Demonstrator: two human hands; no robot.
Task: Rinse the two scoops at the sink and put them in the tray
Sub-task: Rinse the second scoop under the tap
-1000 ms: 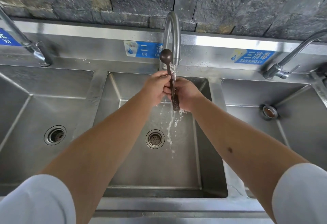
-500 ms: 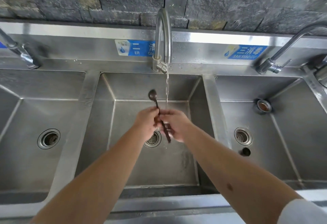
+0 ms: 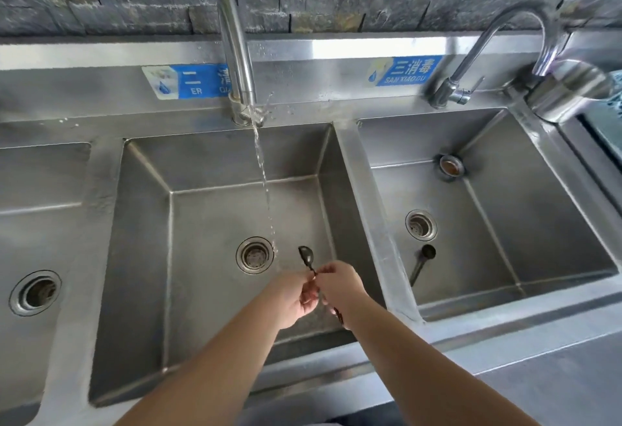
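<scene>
A small dark scoop [image 3: 306, 256] is held over the middle basin [image 3: 215, 216], its bowl pointing up and away from me. My left hand [image 3: 292, 297] and my right hand [image 3: 340, 286] both pinch its thin handle; the handle's lower end shows below my right wrist. Water runs from the middle faucet [image 3: 237, 58] in a thin stream, falling just left of the scoop. A second dark scoop [image 3: 422, 265] lies on the floor of the right basin [image 3: 505, 223], below its drain. No tray is clearly in view.
A left basin [image 3: 37, 223] with a drain sits at the left edge. The right faucet [image 3: 488, 51] arches over the right basin. A round steel object [image 3: 568, 88] and something blue stand at the far right. A dark stone wall is behind.
My hands and the scoop have drawn back from under the faucet, down and toward me, and the scoop is now out of the stream. The view has shifted right, showing the second scoop.
</scene>
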